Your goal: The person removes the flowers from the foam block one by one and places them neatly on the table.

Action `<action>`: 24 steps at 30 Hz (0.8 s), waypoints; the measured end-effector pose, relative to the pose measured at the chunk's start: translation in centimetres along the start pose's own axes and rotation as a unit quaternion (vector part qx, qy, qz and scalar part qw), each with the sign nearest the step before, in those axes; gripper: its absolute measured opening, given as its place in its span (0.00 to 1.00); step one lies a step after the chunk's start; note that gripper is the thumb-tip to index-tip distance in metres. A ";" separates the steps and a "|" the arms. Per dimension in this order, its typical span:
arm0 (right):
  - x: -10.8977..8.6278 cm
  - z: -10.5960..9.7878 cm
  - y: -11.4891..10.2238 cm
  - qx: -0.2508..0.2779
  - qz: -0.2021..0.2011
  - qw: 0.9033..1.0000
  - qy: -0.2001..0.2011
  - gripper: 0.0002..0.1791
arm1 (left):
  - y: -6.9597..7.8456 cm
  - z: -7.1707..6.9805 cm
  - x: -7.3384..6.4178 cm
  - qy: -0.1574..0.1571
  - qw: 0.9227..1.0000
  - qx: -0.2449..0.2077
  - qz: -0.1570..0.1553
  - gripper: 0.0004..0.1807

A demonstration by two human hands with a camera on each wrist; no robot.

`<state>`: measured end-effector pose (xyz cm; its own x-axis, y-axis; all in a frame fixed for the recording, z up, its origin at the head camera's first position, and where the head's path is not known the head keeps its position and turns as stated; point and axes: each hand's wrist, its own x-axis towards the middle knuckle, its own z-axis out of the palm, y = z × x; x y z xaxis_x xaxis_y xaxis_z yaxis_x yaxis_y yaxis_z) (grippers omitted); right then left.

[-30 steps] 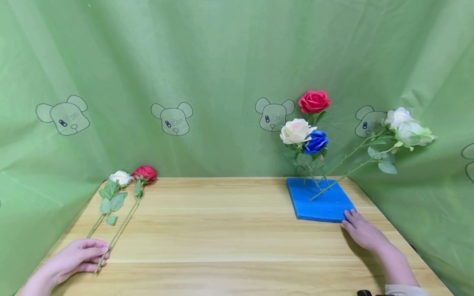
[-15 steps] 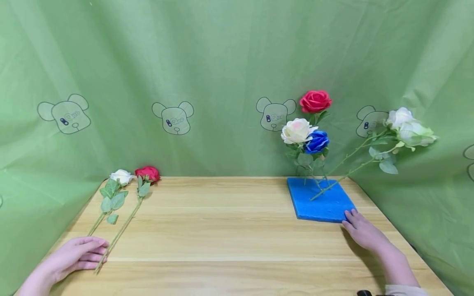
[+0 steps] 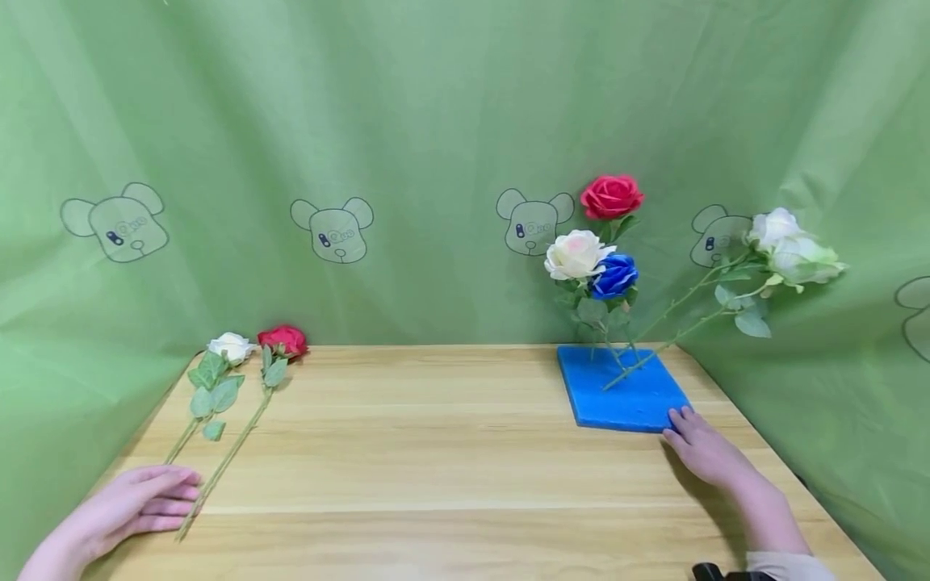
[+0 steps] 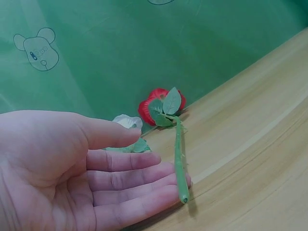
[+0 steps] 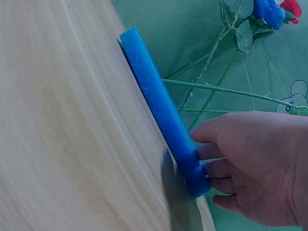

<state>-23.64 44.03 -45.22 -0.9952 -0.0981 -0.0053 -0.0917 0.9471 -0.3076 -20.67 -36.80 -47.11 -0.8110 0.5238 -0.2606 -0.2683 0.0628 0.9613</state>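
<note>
My left hand (image 3: pixel 138 508) lies at the left with fingers extended and thumb raised. Its fingertips are right at the lower stem of a red rose (image 3: pixel 285 340), which lies on the table. Alongside is a white rose (image 3: pixel 231 347), its lower stem hidden behind that hand. At the right, my right hand (image 3: pixel 701 448) rests its fingers on the near corner of a blue foam board (image 3: pixel 632 411). Stuck in the foam stand a red rose (image 3: pixel 612 197), a cream-white rose (image 3: pixel 577 255) and a blue rose (image 3: pixel 614 276). Pale white-green roses (image 3: pixel 802 257) lean out to the right.
A wooden table (image 3: pixel 407 468) spreads between the hands. Green curtain (image 3: pixel 429 105) printed with bear heads hangs along the back and both sides. A black object (image 3: pixel 708 571) shows at the bottom edge, near the right sleeve (image 3: pixel 788 565).
My left thumb and fingers have let go of the red rose's stem and spread apart. The red rose's leaves have turned slightly. My right hand stays on the foam; the head view shifts slightly.
</note>
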 end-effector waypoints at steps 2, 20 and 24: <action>0.1 0.0 0.0 -0.003 -0.002 1.000 0.000 0.34 | 0.0 -0.1 -0.2 0.000 1.000 -0.005 0.001 0.20; 0.0 -0.1 0.0 0.008 0.007 1.000 -0.008 0.36 | 2.1 1.9 0.5 0.004 0.996 0.026 0.085 0.21; 0.1 0.0 0.1 0.007 0.006 1.000 -0.007 0.36 | 2.8 3.3 1.0 0.054 0.993 0.058 0.091 0.18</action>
<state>-23.70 44.08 -45.28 -0.9955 -0.0918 -0.0227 -0.0797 0.9436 -0.3215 -20.47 -33.28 -44.35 -0.8931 0.4421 -0.0833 -0.0555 0.0754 0.9956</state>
